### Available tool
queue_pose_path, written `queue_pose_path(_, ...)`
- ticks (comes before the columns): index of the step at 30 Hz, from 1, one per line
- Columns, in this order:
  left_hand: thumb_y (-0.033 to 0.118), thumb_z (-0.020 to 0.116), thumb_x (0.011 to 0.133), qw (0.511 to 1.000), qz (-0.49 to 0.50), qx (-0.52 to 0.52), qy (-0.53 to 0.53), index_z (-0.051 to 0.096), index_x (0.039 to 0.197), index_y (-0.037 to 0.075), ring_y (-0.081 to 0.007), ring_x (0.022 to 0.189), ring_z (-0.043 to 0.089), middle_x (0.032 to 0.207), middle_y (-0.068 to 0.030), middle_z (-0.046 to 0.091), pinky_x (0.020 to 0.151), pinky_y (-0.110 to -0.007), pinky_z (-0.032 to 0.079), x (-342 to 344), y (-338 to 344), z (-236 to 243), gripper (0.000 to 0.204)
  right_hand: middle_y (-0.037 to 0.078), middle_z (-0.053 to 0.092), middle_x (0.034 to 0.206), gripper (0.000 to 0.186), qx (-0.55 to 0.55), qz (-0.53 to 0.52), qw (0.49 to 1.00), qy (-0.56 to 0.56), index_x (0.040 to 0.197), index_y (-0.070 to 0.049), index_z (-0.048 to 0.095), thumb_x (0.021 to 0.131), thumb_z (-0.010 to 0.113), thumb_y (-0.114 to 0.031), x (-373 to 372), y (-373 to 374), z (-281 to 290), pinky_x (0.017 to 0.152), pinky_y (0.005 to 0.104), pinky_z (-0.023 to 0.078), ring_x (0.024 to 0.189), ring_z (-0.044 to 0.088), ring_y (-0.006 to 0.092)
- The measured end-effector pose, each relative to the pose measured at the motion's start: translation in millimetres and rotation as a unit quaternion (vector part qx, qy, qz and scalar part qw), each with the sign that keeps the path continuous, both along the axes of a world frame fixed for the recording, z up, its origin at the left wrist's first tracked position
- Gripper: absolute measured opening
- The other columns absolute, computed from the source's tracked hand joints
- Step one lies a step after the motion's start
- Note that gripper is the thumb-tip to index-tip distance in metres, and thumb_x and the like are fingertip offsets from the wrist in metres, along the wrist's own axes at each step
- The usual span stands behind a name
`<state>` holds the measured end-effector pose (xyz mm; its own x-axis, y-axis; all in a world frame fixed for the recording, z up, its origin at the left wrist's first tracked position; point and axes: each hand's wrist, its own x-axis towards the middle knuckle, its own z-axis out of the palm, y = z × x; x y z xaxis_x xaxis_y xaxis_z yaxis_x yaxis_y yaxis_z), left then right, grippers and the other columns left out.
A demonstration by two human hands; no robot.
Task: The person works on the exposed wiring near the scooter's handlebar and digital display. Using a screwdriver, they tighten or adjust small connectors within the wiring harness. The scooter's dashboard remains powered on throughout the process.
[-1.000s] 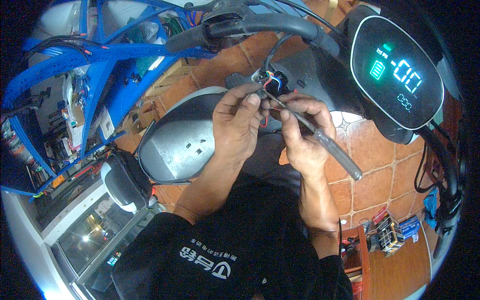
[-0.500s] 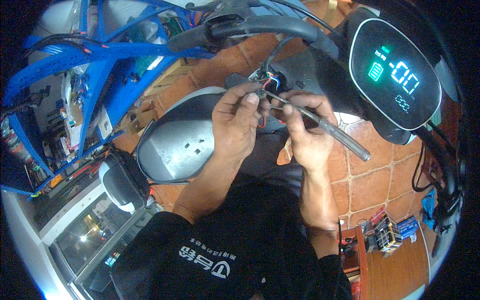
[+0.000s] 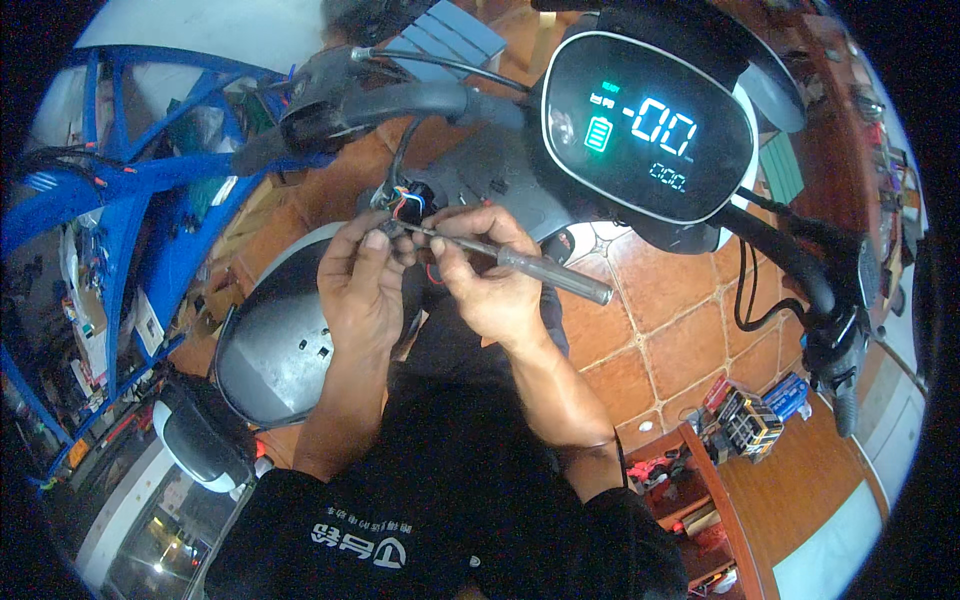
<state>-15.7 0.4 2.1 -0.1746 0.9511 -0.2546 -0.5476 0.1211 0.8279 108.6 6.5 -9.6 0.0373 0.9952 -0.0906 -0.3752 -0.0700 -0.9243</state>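
Left hand [image 3: 362,280]: nearly closed at the fingertips; a small dark part [image 3: 393,228] is pinched between thumb and fingers.
Right hand [image 3: 495,290]: partly curled; a screwdriver [image 3: 555,274] is gripped between thumb and fingers, its clear grey handle left sticking out to the right.
Small dark part: held at the left fingertips, just below the wires and left of the right hand; its details are hidden by the fingers.
Screwdriver shaft: directed left toward the small dark part; whether its tip is seated there cannot be told.
Coloured wires [image 3: 402,202]: seen just above the left fingertips, orange, white and blue among them.
Red wire [image 3: 433,273]: partly seen between the two hands.
Display [image 3: 650,130]: mounted above and to the right of the hands, lit with white digits and a green battery symbol.
Handlebar [image 3: 410,101]: black and curved, seen beyond the hands, with its other side carried past the display.
Black panel [image 3: 270,345]: smooth and rounded, pierced by small slots, placed left of the left forearm.
Blue rack [image 3: 130,195]: loaded with mixed items, at far left.
Floor [image 3: 680,345]: laid with orange-brown tiles.
Worktop [image 3: 805,500]: wooden, at lower right, topped with small boxes [image 3: 748,425].
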Motion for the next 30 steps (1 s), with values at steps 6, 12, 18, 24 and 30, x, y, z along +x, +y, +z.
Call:
queue_pose_path(6, 0.004, 0.053, 0.090, 1.000, 0.008, -0.001, 0.006, 0.056, 0.106, -0.004, -0.0190, 0.081, 0.060, 0.092, -0.0131, 0.062, 0.074, -0.030, 0.049, -3, -3, -3, 0.018, 0.008, 0.063, 0.091, 0.009, 0.038, -0.017, 0.999, 0.000, 0.088, 0.000, 0.056, 0.081, 0.061, 0.002, -3, 0, 3, 0.063, 0.0220, 0.047, 0.074, 0.057, 0.0074)
queue_pose_path(12, 0.002, 0.054, 0.089, 1.000, 0.011, -0.016, 0.023, 0.054, 0.108, -0.004, -0.0193, 0.082, 0.060, 0.097, -0.0133, 0.061, 0.074, -0.030, 0.050, -4, -2, -8, 0.021, 0.011, 0.062, 0.094, 0.006, 0.010, 0.004, 0.998, 0.055, 0.089, 0.000, 0.055, 0.085, 0.058, 0.002, -3, -2, -3, 0.071, 0.0266, 0.049, 0.084, 0.058, 0.0129)
queue_pose_path(18, 0.008, 0.056, 0.089, 0.995, 0.032, -0.033, 0.089, 0.053, 0.109, -0.004, -0.0177, 0.086, 0.059, 0.099, -0.0105, 0.060, 0.076, -0.030, 0.049, 2, -3, -1, 0.023, 0.007, 0.061, 0.089, 0.007, 0.006, 0.036, 0.998, -0.060, 0.089, 0.002, 0.056, 0.083, 0.059, 0.002, 2, -1, -6, 0.071, 0.0254, 0.049, 0.081, 0.058, 0.0111)
queue_pose_path(24, 0.008, 0.051, 0.091, 0.990, 0.017, -0.029, 0.134, 0.053, 0.112, -0.005, -0.0203, 0.090, 0.058, 0.106, -0.0130, 0.058, 0.079, -0.031, 0.048, 1, -8, -4, 0.025, 0.007, 0.062, 0.083, 0.011, -0.017, 0.063, 0.997, -0.041, 0.092, -0.001, 0.058, 0.083, 0.061, -0.002, 9, 2, -8, 0.065, 0.0271, 0.048, 0.076, 0.060, 0.0124)
queue_pose_path(30, 0.006, 0.049, 0.091, 0.985, 0.049, -0.037, 0.159, 0.054, 0.107, -0.004, -0.0197, 0.087, 0.061, 0.099, -0.0126, 0.061, 0.078, -0.029, 0.050, 29, -3, 19, 0.019, 0.010, 0.059, 0.084, 0.011, 0.053, 0.047, 0.997, -0.038, 0.090, -0.001, 0.055, 0.082, 0.060, -0.007, 13, 10, -19, 0.072, 0.0333, 0.046, 0.080, 0.058, 0.0206)
